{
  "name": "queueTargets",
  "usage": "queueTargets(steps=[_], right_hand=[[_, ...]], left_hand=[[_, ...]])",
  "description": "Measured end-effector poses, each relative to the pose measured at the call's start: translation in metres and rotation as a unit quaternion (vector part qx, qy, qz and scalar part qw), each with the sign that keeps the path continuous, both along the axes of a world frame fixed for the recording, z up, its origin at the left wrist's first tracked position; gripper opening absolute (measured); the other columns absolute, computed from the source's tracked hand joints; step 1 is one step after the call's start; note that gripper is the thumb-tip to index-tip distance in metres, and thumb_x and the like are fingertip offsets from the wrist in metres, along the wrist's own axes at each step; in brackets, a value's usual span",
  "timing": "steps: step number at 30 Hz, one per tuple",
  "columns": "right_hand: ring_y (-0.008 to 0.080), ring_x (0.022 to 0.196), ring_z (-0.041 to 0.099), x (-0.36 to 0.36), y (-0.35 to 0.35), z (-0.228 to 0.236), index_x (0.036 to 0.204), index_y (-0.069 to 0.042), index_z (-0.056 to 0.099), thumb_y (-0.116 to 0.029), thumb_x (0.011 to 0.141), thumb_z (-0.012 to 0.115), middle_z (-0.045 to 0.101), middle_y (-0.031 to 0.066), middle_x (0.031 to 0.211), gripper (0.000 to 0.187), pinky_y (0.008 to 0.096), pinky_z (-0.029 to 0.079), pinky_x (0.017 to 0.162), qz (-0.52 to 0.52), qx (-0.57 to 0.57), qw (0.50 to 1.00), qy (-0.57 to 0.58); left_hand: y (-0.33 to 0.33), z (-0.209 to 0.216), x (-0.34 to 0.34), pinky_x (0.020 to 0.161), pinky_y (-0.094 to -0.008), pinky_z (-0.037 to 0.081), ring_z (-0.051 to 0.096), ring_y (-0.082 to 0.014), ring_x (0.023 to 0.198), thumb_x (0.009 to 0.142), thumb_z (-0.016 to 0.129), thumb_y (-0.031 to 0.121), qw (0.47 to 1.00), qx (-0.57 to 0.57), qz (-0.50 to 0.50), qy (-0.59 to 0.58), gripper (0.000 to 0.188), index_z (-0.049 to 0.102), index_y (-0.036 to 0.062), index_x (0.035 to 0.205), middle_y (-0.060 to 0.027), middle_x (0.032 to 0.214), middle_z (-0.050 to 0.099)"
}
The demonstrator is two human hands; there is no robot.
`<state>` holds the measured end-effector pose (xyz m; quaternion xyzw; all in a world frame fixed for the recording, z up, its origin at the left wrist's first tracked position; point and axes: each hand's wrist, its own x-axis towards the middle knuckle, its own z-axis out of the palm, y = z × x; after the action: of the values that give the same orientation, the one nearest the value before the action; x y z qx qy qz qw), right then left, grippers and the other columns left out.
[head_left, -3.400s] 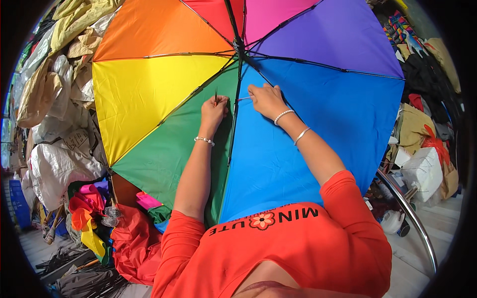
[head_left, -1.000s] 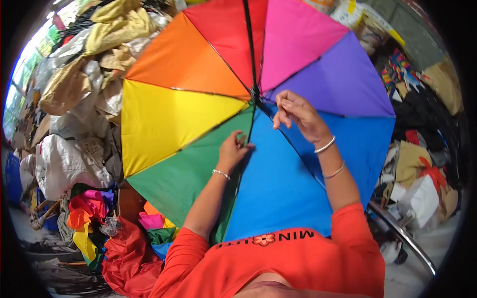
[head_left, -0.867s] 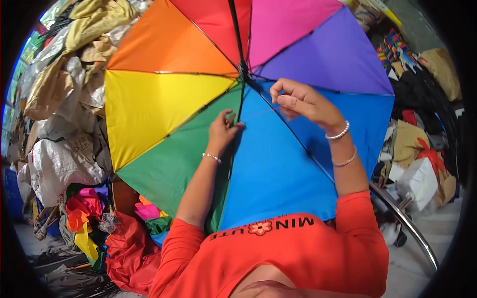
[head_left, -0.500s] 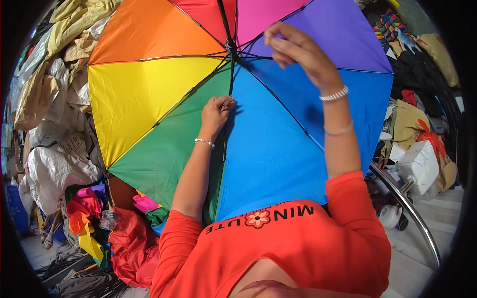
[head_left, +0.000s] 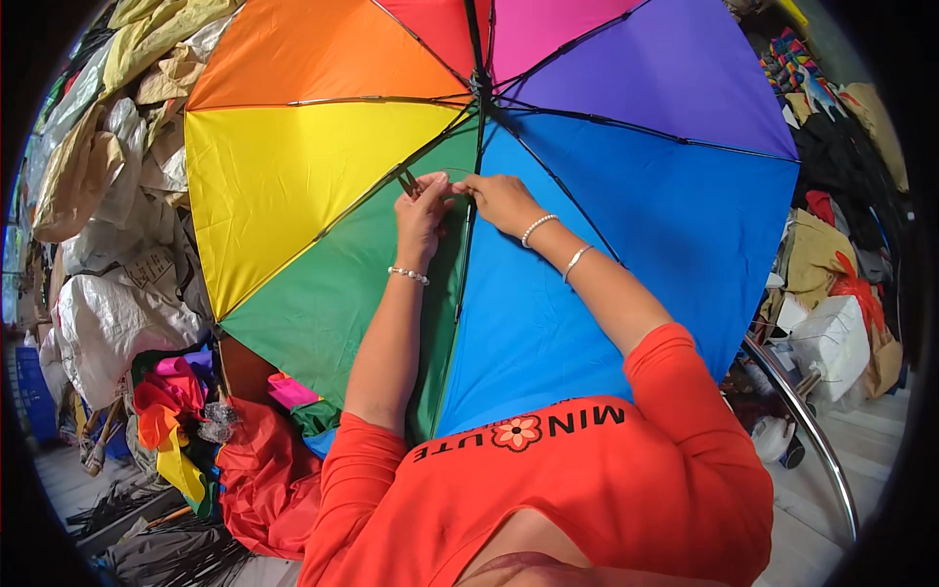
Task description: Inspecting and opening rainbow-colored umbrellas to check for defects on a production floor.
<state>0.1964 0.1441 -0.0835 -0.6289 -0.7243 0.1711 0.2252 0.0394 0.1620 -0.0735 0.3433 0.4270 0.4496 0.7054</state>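
Note:
An opened rainbow umbrella (head_left: 337,157) spreads in front of me with its ribs and central shaft showing. My left hand (head_left: 424,217) is over the green panel beside a black rib, fingers pinched together; what they hold is too small to make out. Close against it, my right hand (head_left: 501,203) pinches a thin thread (head_left: 460,171), which curves between the two sets of fingertips. A dark, narrow pronged shape (head_left: 406,183) shows by my left fingertips; I cannot tell whether it is a tool or a shadow.
Piled plastic bags and sacks (head_left: 122,323) crowd the left side. Crumpled red cloth (head_left: 269,479) and other coloured fabric lie at lower left, near thin black rods (head_left: 186,558). A curved metal tube (head_left: 807,426) stands at right, beside a white block-like package (head_left: 831,338) and heaped cloth.
My right hand has come down and left from its raised position, meeting my left hand. The thread stretched between them has slackened into a small loop. The umbrella has shifted slightly right in view.

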Motion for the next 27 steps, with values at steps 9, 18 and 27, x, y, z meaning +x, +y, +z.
queueTargets(steps=[9,18,27], right_hand=[[0.0223,0.061,0.062,0.015,-0.001,0.028,0.091,-0.011,0.049,-0.017,0.090,0.044,0.062,0.0127,0.075,0.008,0.0236,0.041,0.049,-0.109,-0.113,0.912,0.379],[0.0302,0.071,0.064,0.047,0.036,0.052,0.094,-0.012,0.048,-0.010,0.086,0.042,0.056,0.0086,0.064,0.011,0.0318,0.044,0.060,-0.158,-0.038,0.652,0.741],[0.0319,0.083,0.063,0.107,0.027,0.034,0.099,-0.012,0.049,-0.014,0.091,0.043,0.047,0.0042,0.059,0.010,0.0340,0.044,0.071,-0.126,-0.037,0.649,0.749]], left_hand=[[0.000,0.000,0.002,0.044,-0.0179,0.038,0.059,-0.0122,0.054,0.085,0.059,0.016,0.995,-0.096,-0.029,0.012,0.016,0.060,0.0017,0.093,-0.0066,0.070,0.065],[-0.004,-0.013,0.018,0.045,-0.0269,0.040,0.059,-0.0143,0.057,0.085,0.059,0.016,0.951,0.222,-0.007,0.215,0.010,0.059,0.0069,0.087,-0.0049,0.066,0.063],[-0.007,-0.010,0.026,0.049,-0.0316,0.042,0.055,-0.0235,0.052,0.078,0.059,0.011,0.708,0.528,-0.016,0.469,0.006,0.058,0.0085,0.083,-0.0072,0.064,0.060]])
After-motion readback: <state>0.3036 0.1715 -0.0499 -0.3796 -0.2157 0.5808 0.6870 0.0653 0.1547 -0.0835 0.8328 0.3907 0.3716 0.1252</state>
